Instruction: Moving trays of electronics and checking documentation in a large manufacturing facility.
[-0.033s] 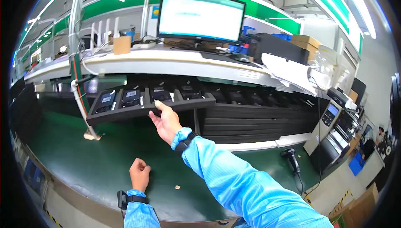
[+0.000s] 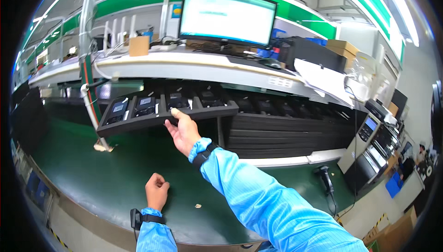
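The right hand [image 2: 183,132] grips the near edge of a black tray [image 2: 138,122] of dark devices [image 2: 145,106], held tilted above the green belt [image 2: 92,169], while the left hand [image 2: 156,191] rests clenched and empty on the belt below.

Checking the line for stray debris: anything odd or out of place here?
One small pale scrap lies loose on the green belt, near the closed left hand. The black tray of devices sits tilted, its left end lower, with the right hand gripping its front edge. Nothing looks spilled or damaged.
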